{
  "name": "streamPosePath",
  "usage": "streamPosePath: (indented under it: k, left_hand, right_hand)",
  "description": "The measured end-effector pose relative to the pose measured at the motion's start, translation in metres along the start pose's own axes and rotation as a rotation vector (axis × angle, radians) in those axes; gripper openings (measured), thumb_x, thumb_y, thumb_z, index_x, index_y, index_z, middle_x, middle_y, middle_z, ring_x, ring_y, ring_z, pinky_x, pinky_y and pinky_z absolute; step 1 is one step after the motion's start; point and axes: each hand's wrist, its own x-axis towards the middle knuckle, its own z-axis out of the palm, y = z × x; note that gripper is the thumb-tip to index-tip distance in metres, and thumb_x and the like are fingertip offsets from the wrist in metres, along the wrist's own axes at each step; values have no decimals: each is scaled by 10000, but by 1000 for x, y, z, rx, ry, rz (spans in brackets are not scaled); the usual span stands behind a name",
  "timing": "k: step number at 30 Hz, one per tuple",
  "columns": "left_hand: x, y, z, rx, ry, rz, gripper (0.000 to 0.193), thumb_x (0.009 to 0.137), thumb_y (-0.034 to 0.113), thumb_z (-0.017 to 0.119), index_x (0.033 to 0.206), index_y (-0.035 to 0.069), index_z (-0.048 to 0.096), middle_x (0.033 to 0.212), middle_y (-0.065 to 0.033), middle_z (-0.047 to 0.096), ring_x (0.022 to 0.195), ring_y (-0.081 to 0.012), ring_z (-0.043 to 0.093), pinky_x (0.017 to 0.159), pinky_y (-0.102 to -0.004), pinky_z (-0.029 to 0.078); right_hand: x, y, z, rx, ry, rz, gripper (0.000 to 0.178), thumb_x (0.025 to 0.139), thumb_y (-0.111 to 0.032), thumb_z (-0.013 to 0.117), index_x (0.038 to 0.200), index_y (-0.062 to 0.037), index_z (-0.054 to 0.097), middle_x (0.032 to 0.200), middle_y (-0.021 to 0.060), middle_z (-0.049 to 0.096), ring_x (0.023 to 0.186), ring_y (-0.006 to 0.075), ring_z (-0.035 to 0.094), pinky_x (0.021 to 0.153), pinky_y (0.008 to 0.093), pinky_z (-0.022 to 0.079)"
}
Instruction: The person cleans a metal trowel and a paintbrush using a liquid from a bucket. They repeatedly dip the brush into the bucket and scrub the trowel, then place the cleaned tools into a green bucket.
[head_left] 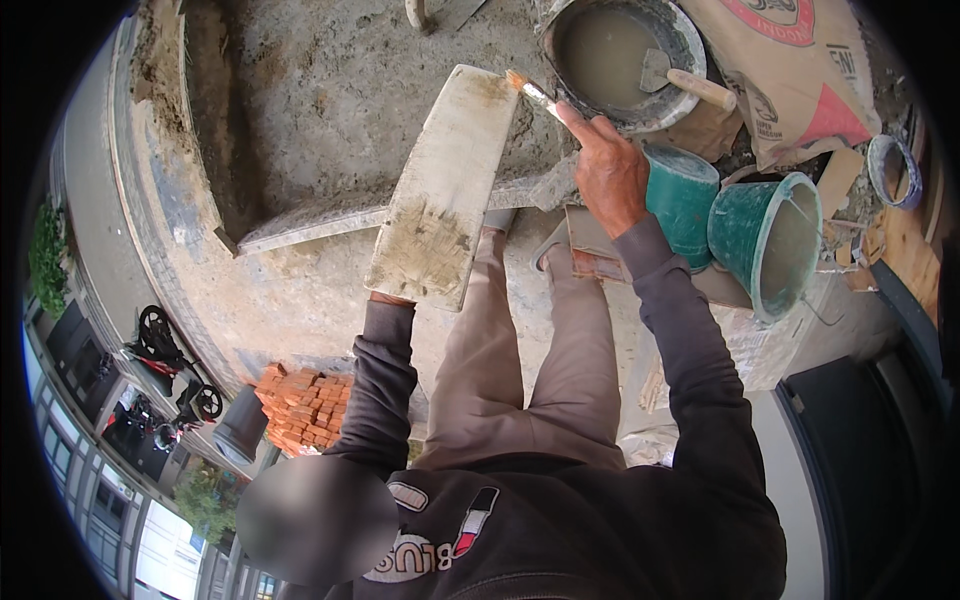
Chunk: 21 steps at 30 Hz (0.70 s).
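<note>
My left hand (390, 299) holds up a long, tapered plastering float (440, 185) from beneath. Only a bit of the hand shows at the near end; its fingers are hidden behind the board. The float's pale face is turned up, with grey, damp smears on its near half and a brown stain at the far end. In my right hand (612, 165) is a paintbrush (538, 95), gripped by its handle with the forefinger stretched along it. Its tan bristles are at the far right corner of the float.
Beyond the float lies a wood-edged mortar trough (310, 110). A bucket of murky water (695, 40) has a trowel (700, 88) resting across its rim. Two green buckets (684, 205) and a cement bag (790, 70) stand at right. Stacked bricks (305, 408) and a motorcycle (175, 360) are at left.
</note>
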Motion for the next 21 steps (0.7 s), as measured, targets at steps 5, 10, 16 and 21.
streamPosePath:
  k: [5, 10, 16, 21]
  left_hand:
    - [6, 1, -2, -40, 20, 57, 521, 1027, 425, 418, 1431, 99, 456, 1370, -201, 524, 1183, -339, 533, 980, -508, 494]
    - [8, 6, -8, -26, 82, 32, 523, 1029, 449, 399, 1388, 79, 484, 1332, -218, 546, 1049, -330, 594, 859, -492, 555]
    - [12, 10, 8, -132, -110, 37, 552, 1043, 442, 345, 1470, 96, 390, 1444, -165, 486, 1240, -338, 536, 1043, -510, 471]
    - [24, 13, -4, 284, -29, 75, 593, 1039, 454, 317, 1519, 108, 356, 1552, -104, 413, 1395, -280, 433, 1175, -441, 348]
  right_hand:
    - [-18, -12, -2, 303, -53, 53, 575, 810, 86, 570, 1333, -148, 628, 878, 121, 617, 749, 333, 644, 682, 432, 521]
    - [-40, -41, -2, 569, -118, 90, 593, 792, 109, 547, 1329, -130, 631, 898, 145, 635, 746, 353, 636, 683, 426, 523]
    - [-68, -65, -25, 373, -127, -99, 585, 796, 78, 596, 1337, -145, 618, 795, 73, 561, 626, 272, 616, 565, 382, 529]
    - [-84, -72, -42, 280, -197, -204, 613, 750, 90, 615, 1323, -127, 639, 724, 67, 471, 575, 241, 550, 531, 380, 473]
